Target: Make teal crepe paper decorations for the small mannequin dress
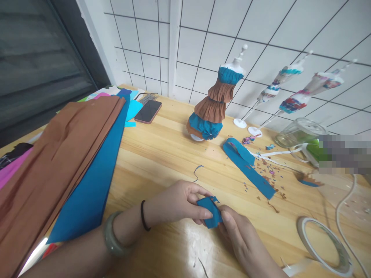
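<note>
Between both hands is a small folded piece of blue crepe paper (210,214), with a ragged brown and blue bit at its top edge. My left hand (188,204) pinches it from the left, thumb lying across its face. My right hand (236,229) pinches its right edge between thumb and fingers; some fingertips are hidden. Beyond the hands stands a small dress form (216,96) in a tiered blue and brown paper dress with a blue rosette near the hem. A blue paper strip (249,170), looped at one end, lies to the right among scraps.
Large brown (66,143) and blue paper sheets (89,193) cover the left side. A phone (148,112) lies behind them. Two dress forms (295,102) lean near the tiled wall, beside a glass jar (300,131). A tape roll (301,231) and white cable (343,200) lie at right.
</note>
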`<state>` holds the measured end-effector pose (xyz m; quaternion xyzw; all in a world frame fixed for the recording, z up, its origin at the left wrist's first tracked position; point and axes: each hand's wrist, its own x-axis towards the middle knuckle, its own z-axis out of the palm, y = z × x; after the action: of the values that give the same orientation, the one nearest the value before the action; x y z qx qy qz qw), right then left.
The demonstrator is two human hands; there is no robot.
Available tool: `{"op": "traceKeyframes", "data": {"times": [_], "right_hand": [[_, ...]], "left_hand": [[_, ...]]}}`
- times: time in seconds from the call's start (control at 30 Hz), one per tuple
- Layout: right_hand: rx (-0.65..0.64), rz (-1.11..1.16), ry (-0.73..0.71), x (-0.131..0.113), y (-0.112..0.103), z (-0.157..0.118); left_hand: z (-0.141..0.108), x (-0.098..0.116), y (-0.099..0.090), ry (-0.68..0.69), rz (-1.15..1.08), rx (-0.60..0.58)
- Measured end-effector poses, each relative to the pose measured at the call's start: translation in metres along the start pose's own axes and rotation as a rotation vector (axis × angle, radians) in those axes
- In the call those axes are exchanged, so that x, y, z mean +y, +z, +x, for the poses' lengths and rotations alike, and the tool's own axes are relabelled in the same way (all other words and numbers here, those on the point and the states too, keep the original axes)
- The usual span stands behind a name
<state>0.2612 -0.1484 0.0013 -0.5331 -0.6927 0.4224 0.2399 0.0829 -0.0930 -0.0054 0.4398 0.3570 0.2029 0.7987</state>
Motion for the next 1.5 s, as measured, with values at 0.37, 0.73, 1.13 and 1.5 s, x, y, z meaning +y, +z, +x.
{"op": "traceKeyframes", "data": {"times": [0.37, 0.73, 1.13, 1.5], "right_hand": [[-0.004, 0.009, -0.001, 0.005, 0.0, 0.0], [-0.003, -0.007, 0.009, 0.008, 0.001, -0.001], [0.007, -0.042, -0.002, 0.009, 0.002, -0.001], [0.02, -0.057, 0.033, 0.008, 0.002, -0.001]], "left_hand": [[0.002, -0.004, -0.004, 0.036, 0.005, -0.01], [-0.001, -0.003, -0.006, 0.05, 0.085, 0.002], [-0.002, -0.002, -0.008, 0.038, 0.121, 0.001], [-0.009, 0.009, -0.009, 0.101, 0.257, 0.052]]}}
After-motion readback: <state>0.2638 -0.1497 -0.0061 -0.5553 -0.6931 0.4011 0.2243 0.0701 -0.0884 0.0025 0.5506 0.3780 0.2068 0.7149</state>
